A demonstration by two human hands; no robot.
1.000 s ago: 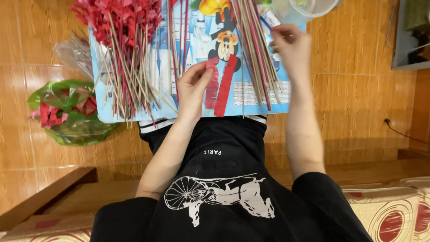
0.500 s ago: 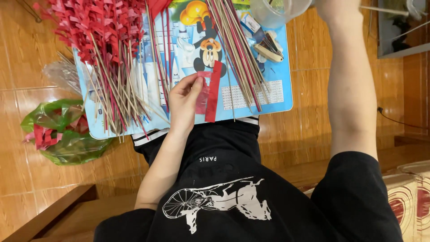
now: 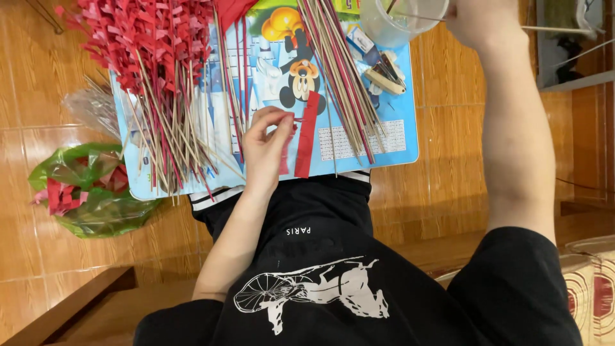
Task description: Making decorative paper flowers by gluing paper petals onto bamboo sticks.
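Two hands work over a blue board lying on the person's lap. The left hand pinches a small red paper piece between thumb and fingertips, just beside a longer red strip lying on the board. The right hand reaches up to a clear cup, closed on a thin stick. Finished red-tipped sticks pile on the board's left; bare sticks lie across its middle. A green bag of red scraps sits on the floor.
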